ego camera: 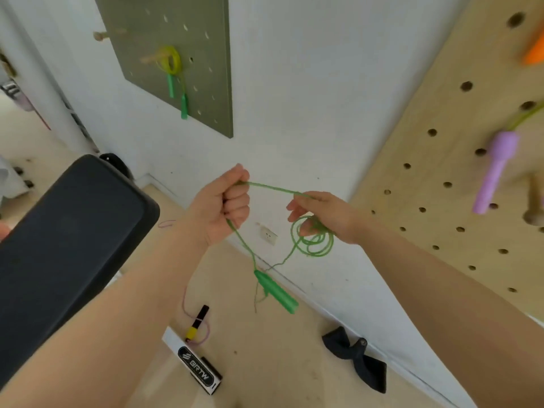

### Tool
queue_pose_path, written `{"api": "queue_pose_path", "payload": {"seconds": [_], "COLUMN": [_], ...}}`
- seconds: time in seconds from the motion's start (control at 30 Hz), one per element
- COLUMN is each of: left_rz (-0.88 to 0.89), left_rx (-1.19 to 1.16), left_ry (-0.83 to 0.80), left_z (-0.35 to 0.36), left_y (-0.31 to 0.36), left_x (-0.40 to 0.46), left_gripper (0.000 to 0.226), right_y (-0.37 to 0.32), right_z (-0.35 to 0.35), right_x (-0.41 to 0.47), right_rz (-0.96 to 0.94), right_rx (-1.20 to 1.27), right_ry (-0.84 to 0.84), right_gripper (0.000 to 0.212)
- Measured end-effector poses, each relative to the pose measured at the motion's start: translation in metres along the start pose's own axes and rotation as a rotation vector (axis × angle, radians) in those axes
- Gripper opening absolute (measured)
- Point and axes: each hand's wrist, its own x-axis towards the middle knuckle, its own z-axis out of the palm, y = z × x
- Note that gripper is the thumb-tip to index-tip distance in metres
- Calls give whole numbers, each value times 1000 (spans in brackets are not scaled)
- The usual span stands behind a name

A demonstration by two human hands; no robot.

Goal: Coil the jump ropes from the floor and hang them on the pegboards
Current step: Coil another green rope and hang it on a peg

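Nearest the camera, on the pale floor, lie a black and white box printed with letters, a black handle with a yellow end trailing a thin pink cord, and a dark folded strap against the base of the white wall. A dark padded bench fills the left side.

Above the floor, both forearms reach forward. The left hand is a closed fist gripping the green jump rope; from under the fist the rope drops to a green handle, which hangs in the air with its long axis slanted, cord end up toward the left and free end pointing down to the right. A taut stretch of rope runs nearly level from the top of the fist to the right hand, which pinches it between thumb and fingers while several small loops hang round its lower fingers. A loose strand falls from the loops toward the handle.

Farther right, a light wooden pegboard carries a purple handle hanging tilted. Farthest away, an olive pegboard on the wall holds a coiled yellow-green rope on a peg, its two green handles pointing downward
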Motion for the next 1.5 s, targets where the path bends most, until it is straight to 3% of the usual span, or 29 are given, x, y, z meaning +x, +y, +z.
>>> {"api": "queue_pose_path", "payload": {"seconds": [0.1, 0.2, 0.3, 0.37, 0.47, 0.53, 0.6, 0.67, 0.9, 1.13, 1.2, 1.3, 1.43, 1.5], "left_rz": [160, 241, 233, 172, 221, 308, 226, 168, 69, 158, 220, 312, 318, 303], "left_rx": [-53, 141, 461, 717, 1102, 1032, 841, 917, 1092, 927, 777, 473, 287, 244], "left_ry": [238, 565, 821, 899, 825, 633, 399, 336, 351, 445, 481, 523, 544, 611], "left_z": [1, -4, -5, 11, 56, 98, 134, 149, 159, 163, 162, 152, 134, 129], "left_y": [-11, -35, -64, -83, -111, -125, -138, -150, -177, -188, -186, -178, -179, -187], "left_x": [-9, -10, -13, -18, -28, -43, -57, -66, -74, -82, -86, -89, -91, -90], "left_gripper": [24, 27, 4, 8, 27, 27, 28, 30, 31, 23, 24, 31, 37, 34], "right_y": [-1, -7, -7, -5, 3, 7, 11, 15, 33, 51, 61, 73, 91, 95], "right_z": [-8, -14, -27, -38, -48, -50, -49, -48, -54, -67, -72, -91, -116, -117], "right_x": [-30, -65, -98, -117, -136, -145, -151, -158, -192, -218, -228, -237, -241, -241], "right_rz": [148, 212, 143, 65, -29, -53, -39, -31, -151, -369, -408, -371, -185, -91], "right_rx": [-50, -10, 238, 499, 770, 751, 604, 460, -66, -463, -391, -75, -190, -11], "right_ry": [-85, -258, -382, -364, -270, -189, -128, -94, 22, 247, 270, 475, 672, 669], "right_gripper": [46, 31, 18, 28, 49, 58, 64, 64, 47, 43, 34, 23, 9, 9]}}
